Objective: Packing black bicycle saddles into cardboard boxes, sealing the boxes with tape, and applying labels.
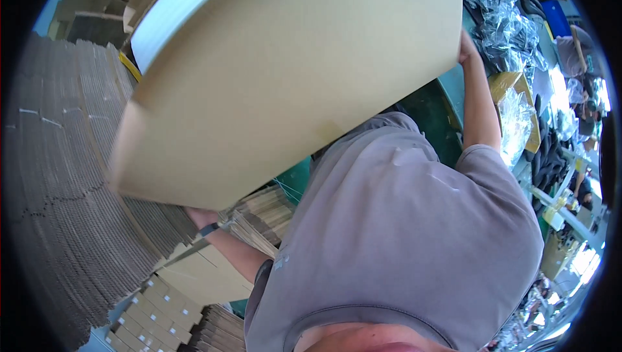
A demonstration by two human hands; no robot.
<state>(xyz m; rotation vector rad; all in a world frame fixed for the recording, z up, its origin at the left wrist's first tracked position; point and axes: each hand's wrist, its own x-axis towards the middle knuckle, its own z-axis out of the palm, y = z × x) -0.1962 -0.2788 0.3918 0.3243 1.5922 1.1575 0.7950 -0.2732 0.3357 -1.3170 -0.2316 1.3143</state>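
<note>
Across the upper middle, you carry a large flat cardboard sheet (pixel 291 73). Your left hand (pixel 197 217) grips its near lower edge, your right hand (pixel 468 49) its far right edge; the fingers are hidden behind the board. Stacked flattened cartons (pixel 58 177) stand left.

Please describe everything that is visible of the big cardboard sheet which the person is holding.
The cardboard sheet is large, flat, plain brown, and looks corrugated, with a paler, whitish side at its upper left edge. It is tilted and fills the upper middle of the view, slightly blurred. The left hand grips its lower edge from beneath; the right hand holds its right edge. A faint crease runs across its lower part. It is held above the stacks of cardboard.
</note>
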